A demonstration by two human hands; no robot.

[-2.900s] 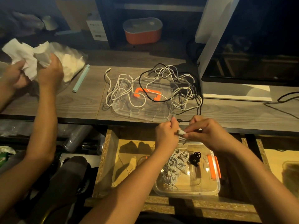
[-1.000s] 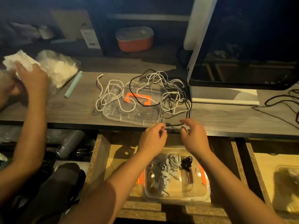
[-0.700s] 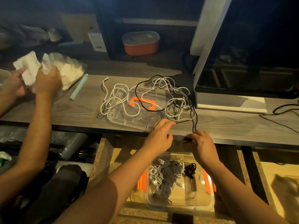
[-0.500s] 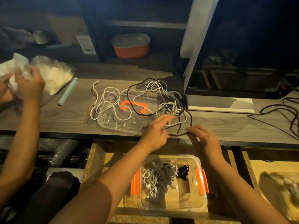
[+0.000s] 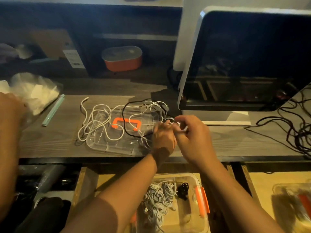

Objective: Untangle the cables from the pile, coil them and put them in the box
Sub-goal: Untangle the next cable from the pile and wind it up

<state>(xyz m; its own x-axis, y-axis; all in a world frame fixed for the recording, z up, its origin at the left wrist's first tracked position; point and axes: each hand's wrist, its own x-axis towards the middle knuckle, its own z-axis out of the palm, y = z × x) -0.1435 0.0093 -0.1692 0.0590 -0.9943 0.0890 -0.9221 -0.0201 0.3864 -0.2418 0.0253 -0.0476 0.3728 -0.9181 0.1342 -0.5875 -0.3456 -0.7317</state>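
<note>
Desk [image 5: 58, 140] bearing one monitor [image 5: 244, 61] at right and, left of it, one clear lid [image 5: 104, 143] with an orange handle [image 5: 131, 121], over which the cable pile [image 5: 101, 121] is draped: one black cable [image 5: 124, 113] and several white ones, too interlaced to count. The pile's long axis runs left–right along the desk. Both hands are at its right end, so the bulk lies leftward, nearer the left hand [image 5: 163, 140]. One box [image 5: 185, 216] sits in the open drawer [image 5: 87, 179] directly below the hands, holding white coils [image 5: 158, 199] (number unclear) and one black coil [image 5: 183, 190]. The right hand [image 5: 195, 138] pinches a white strand [image 5: 182, 131] between narrowly curled fingers. The left hand is blurred, its grip indeterminate.
</note>
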